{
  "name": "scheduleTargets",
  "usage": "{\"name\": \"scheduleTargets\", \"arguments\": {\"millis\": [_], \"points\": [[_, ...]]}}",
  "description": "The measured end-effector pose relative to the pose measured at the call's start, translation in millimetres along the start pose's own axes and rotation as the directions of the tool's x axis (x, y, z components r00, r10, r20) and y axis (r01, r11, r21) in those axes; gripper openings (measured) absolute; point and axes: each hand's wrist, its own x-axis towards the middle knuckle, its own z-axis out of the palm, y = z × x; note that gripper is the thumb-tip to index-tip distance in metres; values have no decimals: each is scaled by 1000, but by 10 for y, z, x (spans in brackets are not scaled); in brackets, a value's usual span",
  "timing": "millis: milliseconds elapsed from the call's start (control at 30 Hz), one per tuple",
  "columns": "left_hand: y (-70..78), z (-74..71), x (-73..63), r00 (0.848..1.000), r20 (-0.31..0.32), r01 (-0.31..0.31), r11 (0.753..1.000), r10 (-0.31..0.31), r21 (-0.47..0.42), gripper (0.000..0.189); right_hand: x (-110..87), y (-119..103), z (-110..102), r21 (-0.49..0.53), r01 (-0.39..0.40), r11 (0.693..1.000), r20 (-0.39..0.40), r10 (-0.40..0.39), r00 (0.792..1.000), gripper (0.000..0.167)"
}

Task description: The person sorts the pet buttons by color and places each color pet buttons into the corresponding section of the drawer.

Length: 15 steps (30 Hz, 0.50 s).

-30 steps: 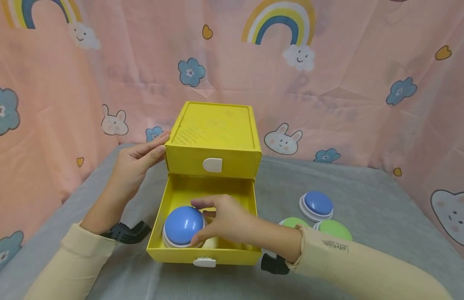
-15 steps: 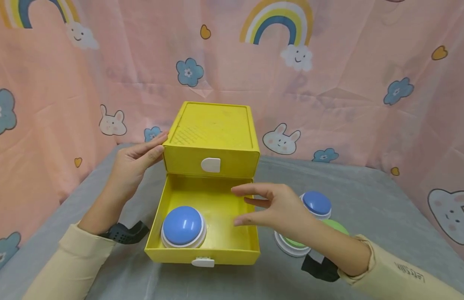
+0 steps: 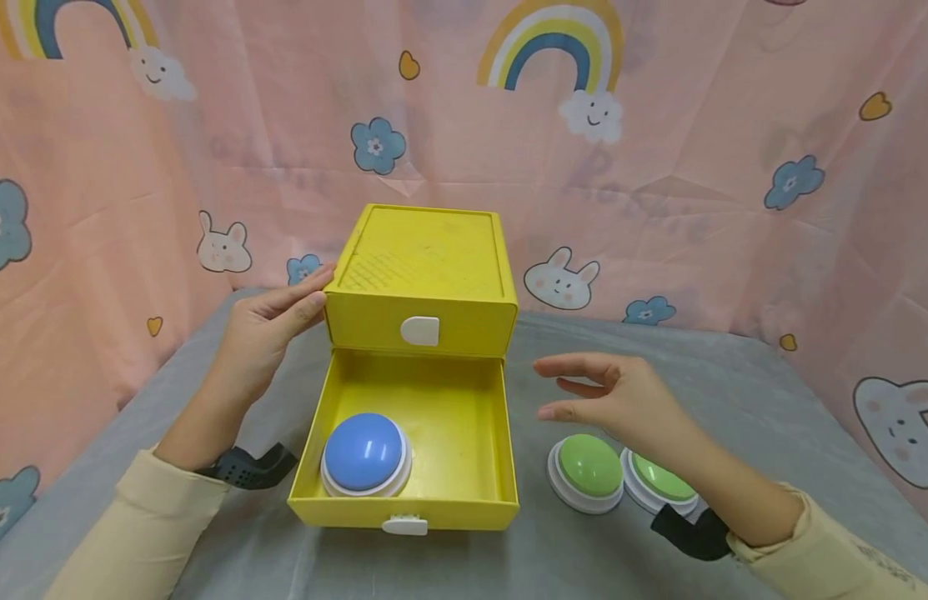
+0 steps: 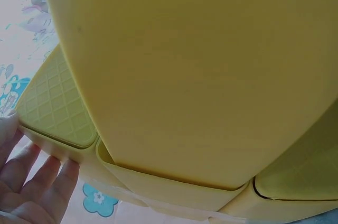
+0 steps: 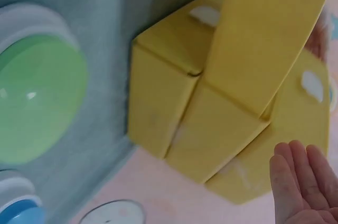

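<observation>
A yellow drawer box (image 3: 433,250) stands on the grey cloth, with one drawer (image 3: 459,417) pulled out below the top one. Inside that drawer, at its front left, sits a dome push button (image 3: 364,452), blue on a white base. My left hand (image 3: 264,337) rests against the box's upper left side, fingers extended along it. To the right of the drawer, my right hand (image 3: 621,396) hovers with thumb and fingers apart and nothing between them. Under it lie two green push buttons (image 3: 589,467). Another blue button (image 5: 24,214) shows in the right wrist view; in the head view my right hand hides it.
Grey cloth (image 3: 569,575) covers the table. A pink curtain (image 3: 464,150) printed with rainbows and rabbits hangs behind and at both sides. The open drawer's front wall (image 3: 343,512), with a white pull tab (image 3: 405,525), juts towards me.
My right hand has let go of the blue button at the drawer's front left, withdrawn from the drawer, and moved right above the green buttons. My left hand has stayed on the box.
</observation>
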Motion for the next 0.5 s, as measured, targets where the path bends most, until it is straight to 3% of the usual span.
{"name": "scheduleTargets", "arguments": {"millis": [500], "points": [[11,1,-7,1000,-2,2,1000,-2,0,43,58,380,-393,-96,-93,991,-74,86,994,56]]}}
